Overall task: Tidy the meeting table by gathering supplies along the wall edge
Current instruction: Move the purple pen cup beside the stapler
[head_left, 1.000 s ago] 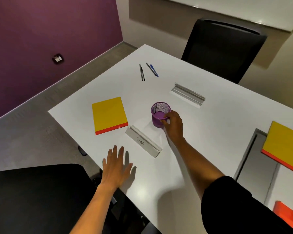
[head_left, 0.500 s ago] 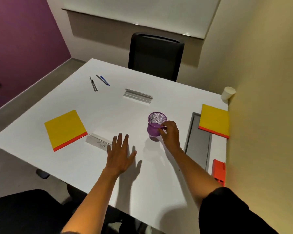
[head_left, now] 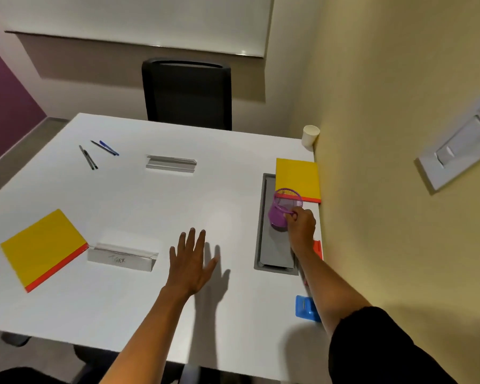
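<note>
My right hand (head_left: 302,225) pinches the rim of a purple mesh pen cup (head_left: 282,207) and holds it tilted above the grey cable hatch (head_left: 272,253), close to the yellow wall. My left hand (head_left: 192,261) hovers flat with spread fingers over the white table (head_left: 139,206). A yellow notebook with a red edge (head_left: 298,177) lies by the wall behind the cup. Another yellow notebook (head_left: 40,246) lies at the left. Two name plates (head_left: 121,257) (head_left: 171,163) and several pens (head_left: 97,152) lie on the table.
A white paper cup (head_left: 310,135) stands in the far corner by the wall. An orange item (head_left: 318,248) and a blue item (head_left: 305,307) lie along the wall edge, partly behind my right arm. A black chair (head_left: 187,92) stands at the far side.
My right hand lifted the purple cup from the middle of the table and carried it right, over the hatch near the wall. The view swung right. My left hand stayed flat and open.
</note>
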{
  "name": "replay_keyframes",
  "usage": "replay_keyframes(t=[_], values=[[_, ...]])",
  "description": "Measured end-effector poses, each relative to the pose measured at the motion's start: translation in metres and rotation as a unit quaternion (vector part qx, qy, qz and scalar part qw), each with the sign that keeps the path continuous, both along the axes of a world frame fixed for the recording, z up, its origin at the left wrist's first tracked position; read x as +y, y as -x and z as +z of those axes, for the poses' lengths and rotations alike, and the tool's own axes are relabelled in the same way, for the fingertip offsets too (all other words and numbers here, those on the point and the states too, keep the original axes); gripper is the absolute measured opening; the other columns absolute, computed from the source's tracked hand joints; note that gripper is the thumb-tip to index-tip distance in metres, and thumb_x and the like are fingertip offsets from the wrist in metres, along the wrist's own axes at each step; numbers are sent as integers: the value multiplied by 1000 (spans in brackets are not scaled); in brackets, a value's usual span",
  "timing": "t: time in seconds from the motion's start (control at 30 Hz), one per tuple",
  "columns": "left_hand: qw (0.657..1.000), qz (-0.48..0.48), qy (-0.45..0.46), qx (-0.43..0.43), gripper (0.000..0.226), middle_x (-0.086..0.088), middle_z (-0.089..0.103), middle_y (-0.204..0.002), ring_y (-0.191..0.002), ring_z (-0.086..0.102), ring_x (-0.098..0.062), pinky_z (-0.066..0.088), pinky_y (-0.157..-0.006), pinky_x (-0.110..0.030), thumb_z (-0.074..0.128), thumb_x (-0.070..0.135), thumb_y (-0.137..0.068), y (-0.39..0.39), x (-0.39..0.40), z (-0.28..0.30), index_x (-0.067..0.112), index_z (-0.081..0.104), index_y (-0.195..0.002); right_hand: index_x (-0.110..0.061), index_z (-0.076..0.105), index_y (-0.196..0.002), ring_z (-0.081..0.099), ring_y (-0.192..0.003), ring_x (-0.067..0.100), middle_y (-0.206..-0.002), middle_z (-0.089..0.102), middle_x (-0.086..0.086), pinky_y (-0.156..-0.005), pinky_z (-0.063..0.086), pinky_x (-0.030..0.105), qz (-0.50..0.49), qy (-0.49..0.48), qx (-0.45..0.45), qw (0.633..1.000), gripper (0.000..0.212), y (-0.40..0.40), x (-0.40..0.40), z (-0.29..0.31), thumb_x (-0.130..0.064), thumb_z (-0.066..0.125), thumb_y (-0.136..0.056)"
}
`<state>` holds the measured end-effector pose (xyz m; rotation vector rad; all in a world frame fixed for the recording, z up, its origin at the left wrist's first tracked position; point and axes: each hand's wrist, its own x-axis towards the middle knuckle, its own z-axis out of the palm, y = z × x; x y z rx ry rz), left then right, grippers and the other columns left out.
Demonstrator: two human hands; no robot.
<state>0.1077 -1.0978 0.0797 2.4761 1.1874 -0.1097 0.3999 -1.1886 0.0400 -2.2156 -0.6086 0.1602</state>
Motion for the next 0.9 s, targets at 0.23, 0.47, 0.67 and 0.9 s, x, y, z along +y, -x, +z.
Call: replay_keyframes(t=[0.23, 0.47, 0.67, 0.9], values=[[999, -19, 4, 25, 76, -3, -4, -161, -148, -8, -27, 10, -116, -52, 33, 57, -93, -9, 1, -14, 22, 1, -153, 0, 64, -116, 62, -100, 35, -112, 62, 21, -78, 55, 34, -89, 8, 30, 996, 31, -38, -15, -13, -7, 67, -87], [999, -28, 4, 37, 98, -4, -1, -162, -148, -6, -28, 13, -115, -53, 3, 73, -70, -23, 10, -28, 22, 2, -153, 2, 64, -118, 64, -100, 36, -113, 64, 22, -74, 55, 35, -127, 25, 32, 991, 33, -53, -21, -21, -6, 67, -86], [999, -32, 5, 31, 96, -5, 0, -161, -149, -3, -29, 15, -114, -54, 5, 72, -71, -30, 11, -40, 21, 6, -153, -1, 67, -115, 65, -97, 36, -110, 66, 21, -72, 53, 31, -150, 41, 28, 987, 30, -67, -21, -35, -6, 67, -85], [999, -32, 10, 41, 97, -4, -1, -162, -149, -4, -28, 14, -115, -53, 4, 72, -71, -31, 8, -45, 22, 5, -153, -5, 66, -116, 64, -100, 38, -111, 62, 22, -79, 58, 41, -159, 59, 35, 985, 31, -73, -23, -45, -8, 67, -85]])
